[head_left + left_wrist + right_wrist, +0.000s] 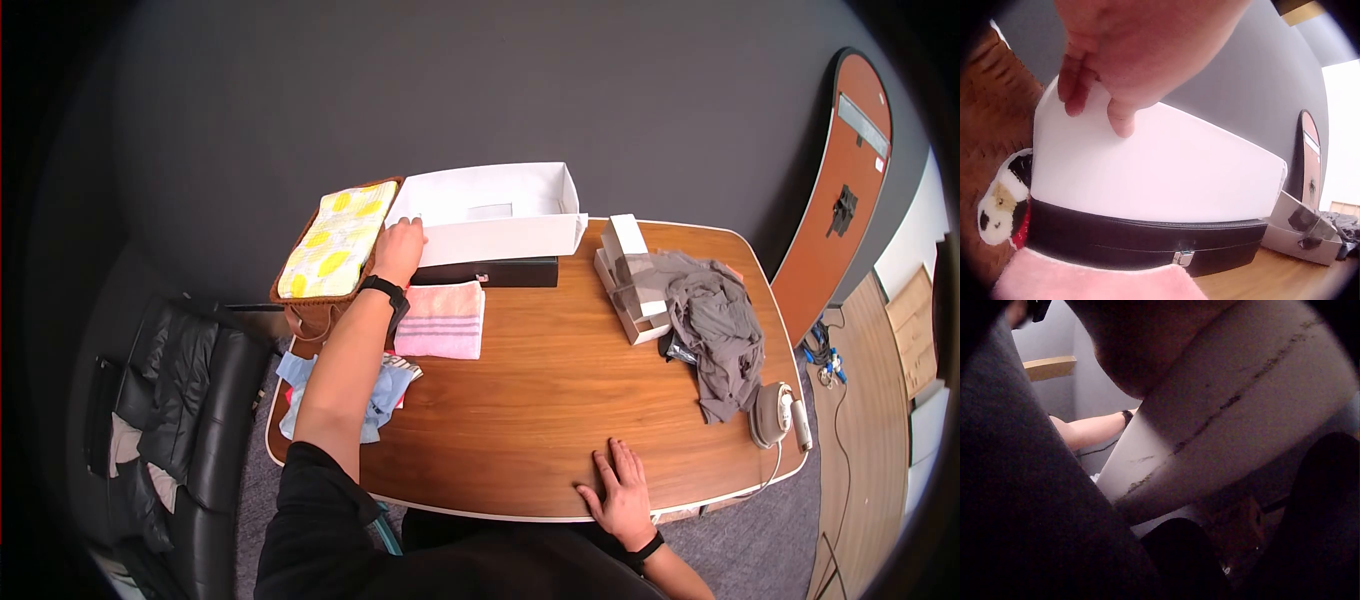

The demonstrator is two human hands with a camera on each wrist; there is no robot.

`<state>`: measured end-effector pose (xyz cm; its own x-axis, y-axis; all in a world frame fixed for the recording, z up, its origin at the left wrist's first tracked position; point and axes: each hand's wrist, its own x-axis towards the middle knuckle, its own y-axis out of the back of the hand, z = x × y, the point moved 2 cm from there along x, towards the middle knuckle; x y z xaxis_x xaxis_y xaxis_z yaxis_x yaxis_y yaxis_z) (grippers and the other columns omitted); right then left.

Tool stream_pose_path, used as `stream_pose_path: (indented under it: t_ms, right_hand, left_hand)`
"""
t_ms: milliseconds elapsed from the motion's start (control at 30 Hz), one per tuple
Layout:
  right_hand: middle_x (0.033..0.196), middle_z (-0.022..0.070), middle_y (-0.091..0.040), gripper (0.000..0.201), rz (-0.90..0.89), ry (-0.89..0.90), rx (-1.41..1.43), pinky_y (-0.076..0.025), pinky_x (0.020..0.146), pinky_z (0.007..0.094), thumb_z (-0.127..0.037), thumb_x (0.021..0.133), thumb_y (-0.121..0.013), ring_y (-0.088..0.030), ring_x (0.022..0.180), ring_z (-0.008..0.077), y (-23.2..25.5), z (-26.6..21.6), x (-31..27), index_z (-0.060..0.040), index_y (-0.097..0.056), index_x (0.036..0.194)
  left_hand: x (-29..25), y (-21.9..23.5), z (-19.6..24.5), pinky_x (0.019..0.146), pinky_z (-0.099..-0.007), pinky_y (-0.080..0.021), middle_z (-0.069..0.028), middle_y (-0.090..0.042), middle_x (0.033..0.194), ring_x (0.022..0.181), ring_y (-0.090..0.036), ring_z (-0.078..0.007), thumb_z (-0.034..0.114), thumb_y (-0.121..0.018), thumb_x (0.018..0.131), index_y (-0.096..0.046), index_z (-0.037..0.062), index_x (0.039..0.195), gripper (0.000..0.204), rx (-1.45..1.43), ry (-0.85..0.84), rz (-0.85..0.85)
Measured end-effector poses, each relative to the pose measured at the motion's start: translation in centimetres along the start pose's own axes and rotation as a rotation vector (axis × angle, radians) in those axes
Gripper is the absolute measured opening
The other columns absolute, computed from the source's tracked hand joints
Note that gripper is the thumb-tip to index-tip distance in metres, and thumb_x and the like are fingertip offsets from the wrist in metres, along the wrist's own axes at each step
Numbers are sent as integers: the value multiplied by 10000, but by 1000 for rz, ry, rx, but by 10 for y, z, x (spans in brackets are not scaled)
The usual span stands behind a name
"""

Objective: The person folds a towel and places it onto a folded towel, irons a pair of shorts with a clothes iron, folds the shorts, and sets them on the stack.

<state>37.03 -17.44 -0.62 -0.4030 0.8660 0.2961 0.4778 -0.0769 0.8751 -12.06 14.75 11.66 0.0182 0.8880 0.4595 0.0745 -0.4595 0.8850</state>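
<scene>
My left hand (401, 250) is at the near left corner of a white open-topped box (490, 242), gripping its wall near the rim. In the left wrist view the thumb (1122, 120) lies against the box's outer side. The box sits on a black case (1141, 242) with a metal clasp. A folded pink towel (440, 320) with purple stripes lies just in front of the case. My right hand (622, 505) rests palm down on the table's near edge, fingers spread; the right wrist view mostly shows the pale table edge (1210, 419).
A brown basket (318, 318) with a yellow-patterned cloth stands left of the box. Light blue clothing (385, 405) lies under the left forearm. On the right are smaller white boxes (625, 265), a rumpled grey garment (715, 325) and a corded white appliance (772, 415).
</scene>
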Motion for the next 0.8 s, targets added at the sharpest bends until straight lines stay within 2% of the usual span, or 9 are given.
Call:
stream_pose_path:
  t_ms: [167,233,267,400,467,533,567,700,800]
  right_hand:
    - [1609,336,-518,667,-29,-1,16,-378,1267,593,-444,975,-796,-508,1489,507,-1,-1,-2,6,-672,1451]
    - [1625,332,-505,670,-30,-23,10,-365,1274,602,-419,976,-796,-489,1508,506,-2,0,-2,15,-659,1467]
    - [1625,332,-505,670,-52,0,26,-365,1274,602,-419,976,-796,-489,1508,506,-4,0,-1,15,-659,1467]
    - [1669,325,-461,673,-78,-30,49,-339,1286,613,-373,982,-791,-436,1545,520,-8,3,-4,23,-628,1501]
    - [1681,323,-449,685,-53,-37,21,-333,1290,615,-372,985,-791,-431,1546,528,-6,2,-4,24,-616,1514]
    - [1689,325,-438,693,-80,-35,25,-331,1291,616,-374,990,-789,-425,1551,529,-6,2,-3,23,-604,1528]
    - [1690,325,-436,694,-76,-26,17,-329,1292,615,-376,992,-788,-421,1554,529,-7,3,-4,20,-602,1530]
    - [1700,324,-422,707,-81,-15,-4,-323,1297,616,-376,998,-785,-405,1565,531,-8,5,-6,11,-580,1553]
    - [1711,327,-404,726,-105,-6,-18,-311,1303,618,-366,998,-785,-393,1574,528,-9,7,-6,14,-556,1573]
  left_hand:
    - [-5,3,0,920,-524,-618,-261,-744,1058,1008,-756,-447,146,-737,1003,-735,-39,1100,209,-90,-7,15]
    - [-7,8,2,941,-509,-616,-269,-726,1135,1057,-745,-446,168,-766,987,-673,-64,1240,356,-78,-17,-25]
    - [-13,26,7,960,-507,-611,-257,-717,1190,1082,-735,-447,176,-780,975,-648,-59,1326,444,-82,-45,-45]
    - [-62,101,13,907,-502,-600,-193,-770,1169,1014,-753,-397,208,-814,944,-706,48,1359,457,-268,-260,-89]
    - [-101,141,8,856,-470,-601,-169,-791,1040,959,-763,-355,246,-860,903,-738,55,1293,451,-372,-182,-232]
    - [-152,164,-6,926,-465,-599,-170,-786,1117,1044,-757,-363,278,-901,862,-726,54,1320,539,-486,-54,-232]
    - [-181,168,-17,981,-467,-586,-174,-769,1202,1120,-739,-370,297,-934,823,-709,46,1356,631,-386,-28,-176]
    - [-287,144,-49,1185,-513,-492,-241,-603,1528,1412,-574,-459,380,-1041,642,-607,24,1514,1038,-246,187,-173]
    - [-343,116,-50,1204,-535,-469,-277,-573,1560,1438,-551,-483,394,-1047,625,-573,18,1547,1102,-177,355,-161]
